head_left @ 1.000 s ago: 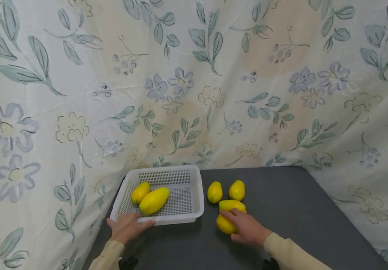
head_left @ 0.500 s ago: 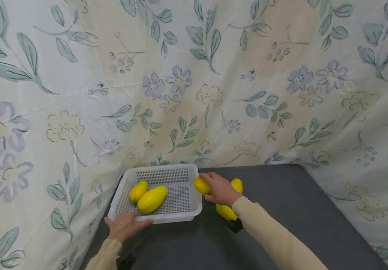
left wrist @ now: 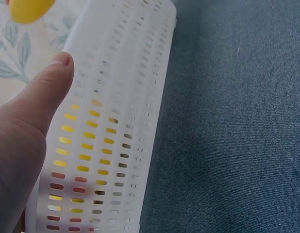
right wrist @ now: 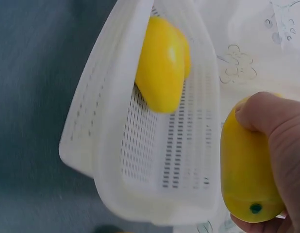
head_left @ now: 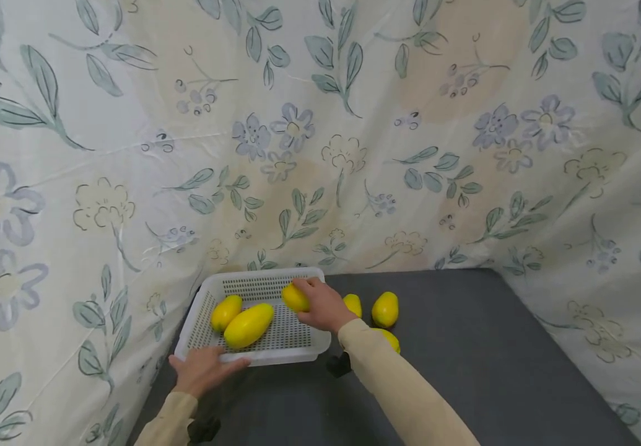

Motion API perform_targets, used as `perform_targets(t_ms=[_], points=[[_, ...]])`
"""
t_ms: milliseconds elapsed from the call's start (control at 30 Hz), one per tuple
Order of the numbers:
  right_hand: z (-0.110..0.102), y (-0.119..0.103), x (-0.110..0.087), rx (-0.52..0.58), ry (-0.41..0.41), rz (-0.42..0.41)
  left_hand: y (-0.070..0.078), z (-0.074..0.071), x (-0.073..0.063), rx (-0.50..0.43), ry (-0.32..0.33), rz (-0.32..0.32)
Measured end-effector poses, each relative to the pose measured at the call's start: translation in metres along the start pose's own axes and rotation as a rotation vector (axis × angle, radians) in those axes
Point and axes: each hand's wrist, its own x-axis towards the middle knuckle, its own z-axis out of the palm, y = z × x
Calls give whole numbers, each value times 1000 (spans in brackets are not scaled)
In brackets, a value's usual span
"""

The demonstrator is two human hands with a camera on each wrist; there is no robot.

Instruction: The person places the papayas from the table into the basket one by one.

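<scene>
My right hand (head_left: 324, 305) holds a yellow papaya (head_left: 293, 297) over the right part of a white perforated plastic basket (head_left: 287, 357). In the right wrist view the thumb lies along this papaya (right wrist: 244, 170), whose green stem spot shows. Two more papayas lie inside on the left: a large one (head_left: 248, 326) and a smaller one (head_left: 226, 312) against it. At the basket's front left corner, my left hand (head_left: 203, 370) grips the rim. The left wrist view shows its thumb (left wrist: 50, 90) outside the wall and fingers behind the slots.
Right of the basket, one papaya (head_left: 385, 310) lies uncovered on the dark grey tabletop (head_left: 465, 347). Two others, a rear one (head_left: 353, 304) and a front one (head_left: 389, 339), are partly hidden by the right arm. A floral curtain (head_left: 348, 186) hangs behind and at both sides.
My right hand has taken the nearest papaya off the table and carried it left, past the basket's right rim and over its inside. The left hand stays on the rim.
</scene>
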Motion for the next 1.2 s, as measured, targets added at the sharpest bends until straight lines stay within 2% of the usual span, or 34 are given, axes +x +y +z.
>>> perform_targets(t_ms=[133, 367, 933, 1200], points=[[8, -9, 0, 22, -10, 16, -3, 1, 1, -3, -3, -1], [20, -8, 2, -13, -16, 21, -3, 5, 1, 0, -35, -35], [35, -8, 1, -2, -35, 3, 2, 1, -1, 9, -20, -40], [41, -7, -1, 7, -81, 8, -1, 3, 0, 13, -20, -36]])
